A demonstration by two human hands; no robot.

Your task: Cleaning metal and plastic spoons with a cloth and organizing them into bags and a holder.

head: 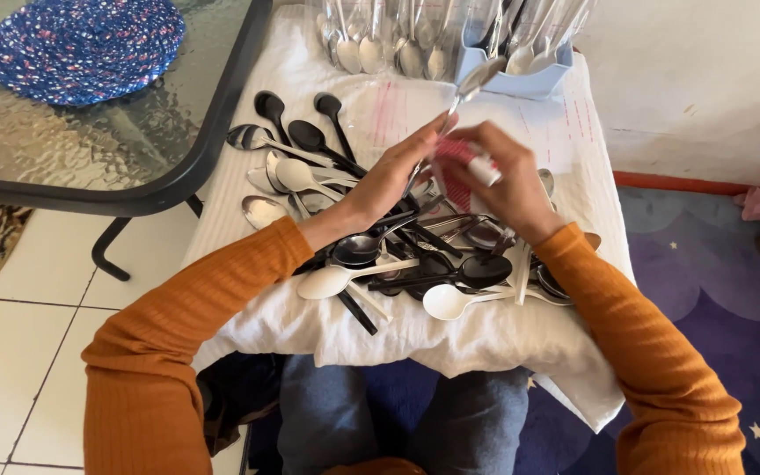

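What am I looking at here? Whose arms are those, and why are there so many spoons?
There is no machine here, just a person. The one picture comes from a camera worn on their head, looking down, so the orange sleeves are their own arms and the blue trousers below are their knees.

In front of them lies a white cloth with a heap of spoons on it: black ones, white ones and shiny metal ones. At the far end a pale blue holder stands with more metal spoons upright in it.

The left hand holds a metal spoon, tip pointing towards the holder. The right hand grips a red and white cloth against the spoon's handle.

On the left is a glass table with a blue woven mat.
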